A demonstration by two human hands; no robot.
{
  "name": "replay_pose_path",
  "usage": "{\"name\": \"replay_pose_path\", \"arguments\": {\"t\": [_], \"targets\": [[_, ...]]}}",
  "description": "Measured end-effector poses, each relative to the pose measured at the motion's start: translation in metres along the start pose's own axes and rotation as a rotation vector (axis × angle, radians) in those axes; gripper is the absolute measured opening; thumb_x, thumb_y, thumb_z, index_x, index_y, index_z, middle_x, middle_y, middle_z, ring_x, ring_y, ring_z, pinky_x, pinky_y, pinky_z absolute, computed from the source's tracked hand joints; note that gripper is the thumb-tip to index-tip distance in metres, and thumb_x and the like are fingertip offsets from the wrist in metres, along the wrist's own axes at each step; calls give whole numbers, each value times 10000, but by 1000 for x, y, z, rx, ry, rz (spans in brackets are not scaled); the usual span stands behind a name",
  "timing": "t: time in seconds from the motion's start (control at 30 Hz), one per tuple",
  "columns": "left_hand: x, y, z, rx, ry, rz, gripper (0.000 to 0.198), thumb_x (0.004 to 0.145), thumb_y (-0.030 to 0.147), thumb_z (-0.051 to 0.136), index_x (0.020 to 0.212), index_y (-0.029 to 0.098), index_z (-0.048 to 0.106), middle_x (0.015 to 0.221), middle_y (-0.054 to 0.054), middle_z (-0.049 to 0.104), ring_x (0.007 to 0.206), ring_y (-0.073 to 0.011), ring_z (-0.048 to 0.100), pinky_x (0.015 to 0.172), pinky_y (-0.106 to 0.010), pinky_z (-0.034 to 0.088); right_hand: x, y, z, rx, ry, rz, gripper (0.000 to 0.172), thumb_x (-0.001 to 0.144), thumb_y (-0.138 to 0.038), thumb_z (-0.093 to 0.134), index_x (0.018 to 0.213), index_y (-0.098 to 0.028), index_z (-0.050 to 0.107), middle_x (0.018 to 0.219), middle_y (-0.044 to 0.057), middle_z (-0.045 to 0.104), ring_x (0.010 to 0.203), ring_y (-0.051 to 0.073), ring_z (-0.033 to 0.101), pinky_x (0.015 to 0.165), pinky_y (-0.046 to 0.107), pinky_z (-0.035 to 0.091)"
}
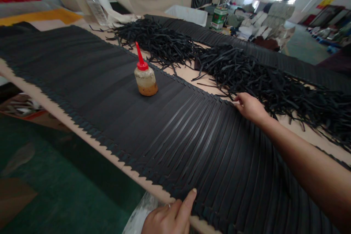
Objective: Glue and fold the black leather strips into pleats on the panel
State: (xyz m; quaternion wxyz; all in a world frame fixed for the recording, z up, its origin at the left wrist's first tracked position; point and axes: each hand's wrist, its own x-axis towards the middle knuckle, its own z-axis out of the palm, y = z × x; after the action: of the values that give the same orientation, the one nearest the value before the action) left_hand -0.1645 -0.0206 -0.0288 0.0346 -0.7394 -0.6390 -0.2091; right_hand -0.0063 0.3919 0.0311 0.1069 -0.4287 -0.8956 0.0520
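Several dark overlapping sheets or strips with zigzag edges form a long black band (106,91). Shiny wet-looking lines run across its middle, left of a stretch covered in narrow black strips (233,161). My left hand (172,215) is at the near edge, index finger stretched out on the black surface, other fingers bent. At the far edge my right hand (251,108) has thumb and fingertips pinched together at the end of a black strip. A squeeze bottle (146,80) with a red nozzle and amber liquid stands upright on the band.
Tangled black strips (164,42) lie in heaps along the pale table (186,71). Another ribbed black band (263,55) lies behind them. A clear bottle (95,9), a white tub (189,15) and a green can (218,18) stand farther back.
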Motion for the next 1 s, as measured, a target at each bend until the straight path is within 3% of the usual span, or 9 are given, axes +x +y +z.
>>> {"name": "replay_pose_path", "arguments": {"t": [0.13, 0.23, 0.33, 0.47, 0.6, 0.7, 0.83, 0.9, 1.0], "targets": [[0, 1, -3, -56, -59, -30, 568, 846, 16, 376, 1397, 113, 476, 729, 7, 663, 502, -178, 648, 440, -308, 511, -46, 21, -32, 24, 125, 44, 151, 873, -311, 563, 943, -203, 642, 863, 66, 680, 779, 218, 635, 694, 322, 448], [-1, 3, -12, -182, -49, -62, 541, 889, 36, 371, 1415, 119, 462, 813, -26, 711, 600, -184, 692, 525, -300, 558, -107, 45, -60, 26, -42, 13, 187, 901, -377, 563, 932, -219, 657, 820, 49, 677, 725, 206, 630, 656, 321, 454], [-5, 8, -19, -341, 36, -112, 458, 959, 81, 390, 1402, 146, 484, 974, -57, 754, 735, -164, 732, 647, -264, 579, -172, 56, -79, 65, -188, -47, 209, 918, -314, 528, 1032, -229, 680, 933, 66, 663, 757, 191, 626, 689, 331, 495], [-11, 22, -19, -483, 62, -173, 360, 994, 130, 426, 1331, 174, 545, 1039, -52, 764, 832, -145, 745, 735, -220, 565, -226, 47, -77, 168, -266, -135, 325, 880, -180, 508, 1150, -262, 669, 1162, 98, 611, 1055, 228, 628, 887, 390, 531], [-3, 47, -19, -680, -41, -259, 306, 995, 170, 446, 1252, 233, 598, 1065, -26, 756, 915, -157, 735, 799, -247, 559, -236, 37, -69, 157, -137, -142, 151, 918, -271, 566, 1014, -249, 680, 1098, 90, 602, 1059, 246, 607, 908, 436, 515], [15, 65, -22, -891, -133, -406, 253, 998, 243, 456, 1156, 239, 654, 974, -34, 734, 891, -175, 712, 787, -287, 542, -233, 14, -77, 191, -24, -232, 92, 920, -297, 616, 977, -233, 649, 1088, 87, 578, 1047, 240, 586, 882, 412, 503], [41, 80, -24, -1463, -259, -732, 341, 999, 443, 456, 1163, 180, 599, 998, -77, 699, 555, -92, 626, 480, -212, 408, -239, -58, -84, 134, 4, -510, 87, 923, -160, 578, 998, -186, 614, 1107, 101, 590, 1020, 229, 565, 846, 390, 473], [48, 81, -23, -1742, -355, -828, 388, 987, 506, 454, 1131, 160, 554, 969, -87, 706, 485, -72, 607, 387, -175, 283, -247, -98, -77, 76, -6, -670, 122, 935, -120, 512, 982, -152, 620, 1104, 116, 618, 1020, 247, 563, 876, 417, 468], [46, 76, -21, -1839, -438, -871, 349, 934, 511, 543, 916, 163, 524, 714, -30, 670, 451, -77, 594, 353, -151, 225, -257, -139, -57, 36, -13, -829, 228, 948, -123, 426, 999, -115, 649, 1110, 140, 653, 1018, 282, 578, 927, 462, 479]]}}
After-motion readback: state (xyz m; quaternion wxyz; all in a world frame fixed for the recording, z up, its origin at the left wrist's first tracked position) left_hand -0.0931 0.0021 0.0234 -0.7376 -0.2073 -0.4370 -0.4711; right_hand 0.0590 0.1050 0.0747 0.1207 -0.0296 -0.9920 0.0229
